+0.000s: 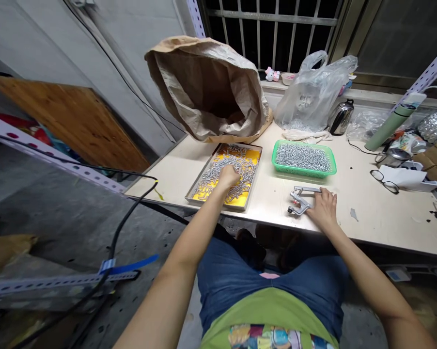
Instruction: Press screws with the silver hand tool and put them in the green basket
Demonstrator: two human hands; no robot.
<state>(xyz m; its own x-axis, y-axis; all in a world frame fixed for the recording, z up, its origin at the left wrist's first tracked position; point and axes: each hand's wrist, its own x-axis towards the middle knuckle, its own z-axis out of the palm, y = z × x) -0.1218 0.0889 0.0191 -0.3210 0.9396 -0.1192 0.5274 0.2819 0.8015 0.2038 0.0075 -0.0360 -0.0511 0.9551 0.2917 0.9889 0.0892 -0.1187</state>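
My left hand [229, 176] is down in a shallow metal tray [246, 207] with a yellow bottom, among many small silvery metal pins [211, 175]. Its fingers are curled together, and their tips are hidden, so what they hold does not show. On the tabletop to the right, my right hand [324, 209] grips the end of a silver C-shaped metal hand tool [303, 209] with a small red part. The tool's open side faces left, near the table's front edge. Beyond it stands a green plastic basket [305, 172] filled with similar silvery pins.
A large open paper sack [207, 87] stands behind the tray. Along the back are a clear plastic bag [305, 97], a steel kettle [342, 117] and a green bottle [391, 128]. Glasses [384, 182] and white paper [402, 175] lie right. A black cable [122, 232] hangs at left.
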